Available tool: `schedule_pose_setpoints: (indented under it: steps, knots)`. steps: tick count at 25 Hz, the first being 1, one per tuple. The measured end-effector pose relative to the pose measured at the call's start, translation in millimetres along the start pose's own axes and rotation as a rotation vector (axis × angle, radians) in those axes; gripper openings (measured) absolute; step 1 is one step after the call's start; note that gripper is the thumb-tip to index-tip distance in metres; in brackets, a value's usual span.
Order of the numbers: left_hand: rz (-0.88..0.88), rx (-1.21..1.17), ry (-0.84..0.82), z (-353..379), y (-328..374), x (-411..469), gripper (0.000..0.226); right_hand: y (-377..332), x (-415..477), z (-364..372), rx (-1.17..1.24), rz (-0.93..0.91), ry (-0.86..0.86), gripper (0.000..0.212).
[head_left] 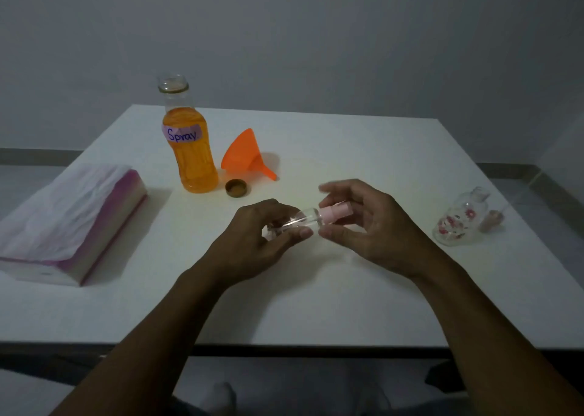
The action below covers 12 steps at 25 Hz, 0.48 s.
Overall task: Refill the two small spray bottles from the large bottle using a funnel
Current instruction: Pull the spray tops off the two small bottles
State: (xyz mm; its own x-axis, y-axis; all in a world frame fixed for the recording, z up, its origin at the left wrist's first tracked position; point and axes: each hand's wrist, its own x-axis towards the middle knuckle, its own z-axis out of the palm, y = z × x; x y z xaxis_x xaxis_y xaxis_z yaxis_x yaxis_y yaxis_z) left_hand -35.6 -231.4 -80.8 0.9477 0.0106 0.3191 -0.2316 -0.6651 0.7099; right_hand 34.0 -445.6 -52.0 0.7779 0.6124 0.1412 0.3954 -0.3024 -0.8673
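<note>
Unscrewing, likely: left hand (252, 241) clamps the small spray bottle (303, 220) sideways for counter-torque, right hand (366, 230) pinches its pink sprayer top (335, 213). Funnel (243, 156) and uncapped large bottle (193, 159) wait beyond the hands.

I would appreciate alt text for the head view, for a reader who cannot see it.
Over a white table, the left hand holds a small clear spray bottle sideways while the right hand pinches its pink spray top. Behind are an uncapped large bottle of orange liquid, its cap and an orange funnel.
</note>
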Motion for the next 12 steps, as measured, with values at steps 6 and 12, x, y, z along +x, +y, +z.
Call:
schedule_pose_setpoints:
  steps: [6, 12]
  knots:
    - [0.049, 0.092, -0.027, 9, 8, -1, 0.052, -2, -5, -6, -0.164, 0.229, 0.077, 0.055]
    - [0.080, 0.123, -0.017, 9, 5, 1, 0.057, 0, -10, -16, 0.116, 0.175, 0.015, 0.041]
